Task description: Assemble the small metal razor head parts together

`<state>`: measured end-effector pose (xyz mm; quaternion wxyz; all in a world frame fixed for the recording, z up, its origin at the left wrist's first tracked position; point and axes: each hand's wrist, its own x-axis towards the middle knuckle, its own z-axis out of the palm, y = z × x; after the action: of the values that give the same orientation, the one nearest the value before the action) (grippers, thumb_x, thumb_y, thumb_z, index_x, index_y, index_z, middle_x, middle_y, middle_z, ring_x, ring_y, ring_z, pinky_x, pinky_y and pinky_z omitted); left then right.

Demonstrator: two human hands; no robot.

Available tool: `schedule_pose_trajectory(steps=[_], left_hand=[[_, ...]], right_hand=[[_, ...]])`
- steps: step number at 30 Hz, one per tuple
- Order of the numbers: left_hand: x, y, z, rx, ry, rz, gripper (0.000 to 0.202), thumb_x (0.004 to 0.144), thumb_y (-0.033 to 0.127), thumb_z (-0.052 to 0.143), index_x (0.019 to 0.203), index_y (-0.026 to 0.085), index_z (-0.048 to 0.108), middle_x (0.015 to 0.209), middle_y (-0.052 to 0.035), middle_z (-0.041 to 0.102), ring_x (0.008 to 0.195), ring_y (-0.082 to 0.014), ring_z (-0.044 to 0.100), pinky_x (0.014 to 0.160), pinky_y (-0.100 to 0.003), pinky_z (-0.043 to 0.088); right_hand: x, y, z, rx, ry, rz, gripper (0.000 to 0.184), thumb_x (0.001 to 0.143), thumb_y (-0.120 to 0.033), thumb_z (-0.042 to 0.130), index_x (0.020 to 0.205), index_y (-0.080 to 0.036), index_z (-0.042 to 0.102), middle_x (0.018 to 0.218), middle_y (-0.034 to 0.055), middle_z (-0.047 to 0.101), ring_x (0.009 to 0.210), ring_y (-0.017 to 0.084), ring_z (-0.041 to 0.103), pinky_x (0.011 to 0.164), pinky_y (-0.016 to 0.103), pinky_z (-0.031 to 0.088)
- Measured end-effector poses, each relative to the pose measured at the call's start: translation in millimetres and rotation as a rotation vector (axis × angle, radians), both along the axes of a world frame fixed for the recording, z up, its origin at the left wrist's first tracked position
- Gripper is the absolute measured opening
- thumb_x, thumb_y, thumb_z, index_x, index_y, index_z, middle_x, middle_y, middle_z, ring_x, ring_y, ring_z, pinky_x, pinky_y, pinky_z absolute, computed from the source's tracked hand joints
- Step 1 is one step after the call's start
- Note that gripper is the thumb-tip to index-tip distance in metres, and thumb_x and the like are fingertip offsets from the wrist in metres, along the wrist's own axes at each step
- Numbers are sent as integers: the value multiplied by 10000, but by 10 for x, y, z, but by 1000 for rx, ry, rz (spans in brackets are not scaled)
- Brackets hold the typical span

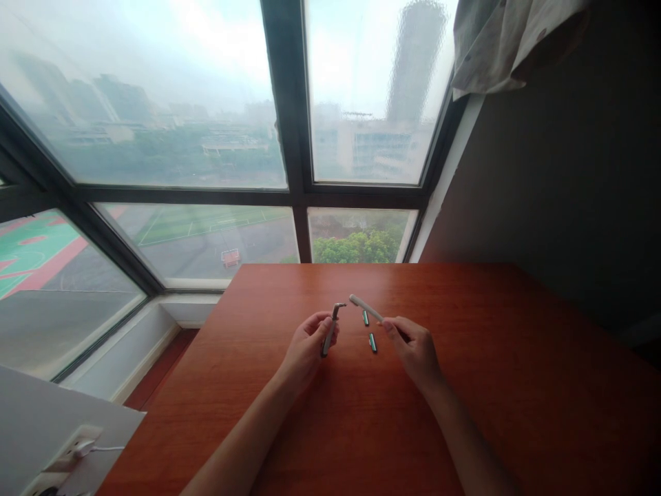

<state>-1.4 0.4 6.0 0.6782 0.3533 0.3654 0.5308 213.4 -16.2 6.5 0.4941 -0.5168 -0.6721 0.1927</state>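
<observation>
My left hand (pixel 308 344) grips a razor handle (pixel 329 337), held upright with its bent metal neck at the top and no blade head on it. A pale, slim stick that looks like a toothbrush (pixel 365 306) is pinched in my right hand (pixel 417 350), its thicker end pointing up and left toward the razor's neck. The two tools are close but apart. On the table between my hands lie two small dark-and-green razor cartridges, the far cartridge (pixel 365 317) just below the toothbrush and the near cartridge (pixel 372 342) closer to me.
The reddish-brown wooden table (pixel 454 448) stands against large dark-framed windows (pixel 297 138). A pale cloth (pixel 509 45) hangs at the upper right beside a dark wall. At the lower left, a white plug (pixel 84 448) with a cord sits in a wall socket.
</observation>
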Motion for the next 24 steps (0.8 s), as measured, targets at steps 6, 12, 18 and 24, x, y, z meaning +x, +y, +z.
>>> schedule_pose_trajectory(steps=[6,12,18,24], left_hand=[[-10,34,-60,82,115,57,301,667,347,782,874,171,654,716,-17,623,631,-111,522,594,-215,380],[-15,26,-37,144,198,61,306,659,356,779,874,167,670,680,-2,592,602,-107,481,541,-203,330],[-8,11,-1,183,265,62,289,665,341,777,873,161,687,729,-19,615,644,-116,490,554,-202,340],[-5,2,21,186,279,87,275,664,348,774,847,162,689,696,-15,613,627,-119,491,544,-206,341]], right_hand=[[-7,-34,27,-46,64,93,339,910,-394,491,854,-168,737,785,60,709,716,197,635,612,259,445],[-3,-15,-4,-45,32,90,369,904,-425,489,844,-163,741,765,68,708,694,198,630,612,263,454],[6,-11,-1,-25,36,33,332,894,-410,510,839,-170,733,738,56,690,671,192,613,587,253,433],[10,-16,11,-22,-1,75,377,906,-424,484,804,-158,731,626,29,635,579,161,565,529,240,397]])
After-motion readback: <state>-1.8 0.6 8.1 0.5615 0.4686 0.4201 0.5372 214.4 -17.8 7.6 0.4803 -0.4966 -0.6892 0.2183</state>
